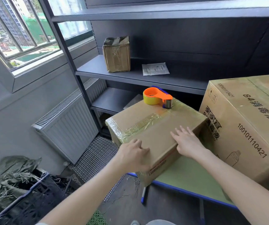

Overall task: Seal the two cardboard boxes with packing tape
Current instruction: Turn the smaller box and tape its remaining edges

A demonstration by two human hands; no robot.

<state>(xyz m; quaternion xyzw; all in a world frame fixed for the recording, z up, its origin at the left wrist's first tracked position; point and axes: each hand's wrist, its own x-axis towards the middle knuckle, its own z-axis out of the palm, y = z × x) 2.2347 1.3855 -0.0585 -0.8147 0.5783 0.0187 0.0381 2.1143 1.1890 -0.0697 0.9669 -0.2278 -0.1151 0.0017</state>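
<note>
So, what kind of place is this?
Probably a storeroom or packing corner: dark metal shelves holding a taped box, large cartons on a table, and a tape dispenser.

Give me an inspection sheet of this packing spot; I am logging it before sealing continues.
Surface: green table with blue edge.
Job's things: smaller cardboard box, tape across top; larger printed cardboard box beside it; orange tape dispenser on the smaller box.
Clutter: small taped box and paper packet on the shelf.
Hands: left hand and right hand flat on the smaller box, holding nothing.
Cables: nothing seen.
Surroundings: radiator, window, crate of debris.
</note>
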